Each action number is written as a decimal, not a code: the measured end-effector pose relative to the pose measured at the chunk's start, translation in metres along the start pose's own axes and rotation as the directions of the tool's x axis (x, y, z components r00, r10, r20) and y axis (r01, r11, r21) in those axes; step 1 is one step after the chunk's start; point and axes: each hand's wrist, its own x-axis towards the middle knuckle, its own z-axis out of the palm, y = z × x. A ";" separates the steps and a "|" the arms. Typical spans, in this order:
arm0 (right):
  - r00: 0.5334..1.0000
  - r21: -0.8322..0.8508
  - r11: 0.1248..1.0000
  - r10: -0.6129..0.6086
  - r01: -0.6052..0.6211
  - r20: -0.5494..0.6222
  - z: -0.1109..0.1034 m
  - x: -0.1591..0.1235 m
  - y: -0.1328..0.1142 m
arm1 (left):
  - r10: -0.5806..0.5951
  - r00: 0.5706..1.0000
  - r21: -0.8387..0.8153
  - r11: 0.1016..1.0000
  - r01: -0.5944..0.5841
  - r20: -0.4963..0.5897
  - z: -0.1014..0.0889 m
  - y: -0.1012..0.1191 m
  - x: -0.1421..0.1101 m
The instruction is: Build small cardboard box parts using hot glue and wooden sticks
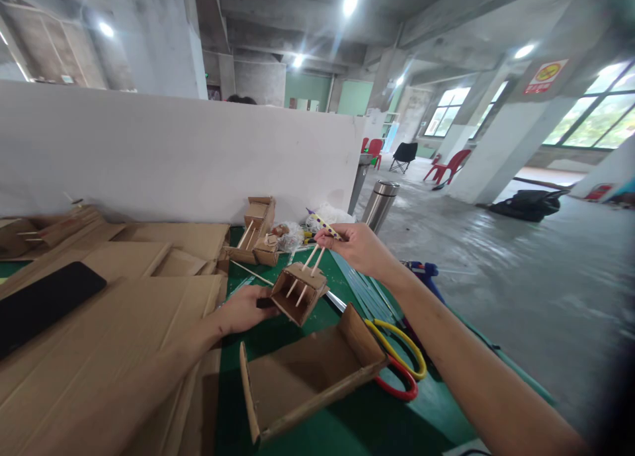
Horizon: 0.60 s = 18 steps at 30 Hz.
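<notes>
My left hand (pixel 248 308) grips a small open cardboard box (pixel 299 290) by its left side, tilted above the green table. Two thin wooden sticks (pixel 311 260) pass through a wall of the box, their ends showing inside. Above it, my right hand (pixel 350 247) is closed on a slim dotted pen (pixel 325 224), white and yellow with a purple end; its fingertips also meet the upper ends of the sticks. Just in front of me lies a larger cardboard tray (pixel 307 376) with upright end walls. Scissors (pixel 397 357) with yellow and red handles lie beside it, their blades partly hidden.
Cardboard sheets (pixel 114 343) cover the left side, with a black phone (pixel 49 304) on them. Behind stand another cardboard piece with sticks (pixel 255 228) and a steel flask (pixel 381 204). Clear glue sticks (pixel 367 287) and a blue glue gun (pixel 426 277) lie right. A white partition (pixel 173 155) borders the table.
</notes>
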 end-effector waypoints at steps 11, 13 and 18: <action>0.990 -0.133 0.987 -0.077 0.093 0.122 -0.007 0.008 -0.012 | 0.150 0.987 0.301 0.940 -0.162 0.062 0.001 0.001 -0.004; 0.989 -0.132 0.987 -0.077 0.094 0.130 -0.006 0.008 -0.010 | 0.144 0.988 0.312 0.938 -0.152 0.046 0.001 0.000 -0.004; 0.987 -0.120 0.989 -0.067 0.085 0.145 -0.008 0.005 -0.002 | 0.091 0.995 0.272 0.959 -0.079 -0.032 0.000 0.004 -0.006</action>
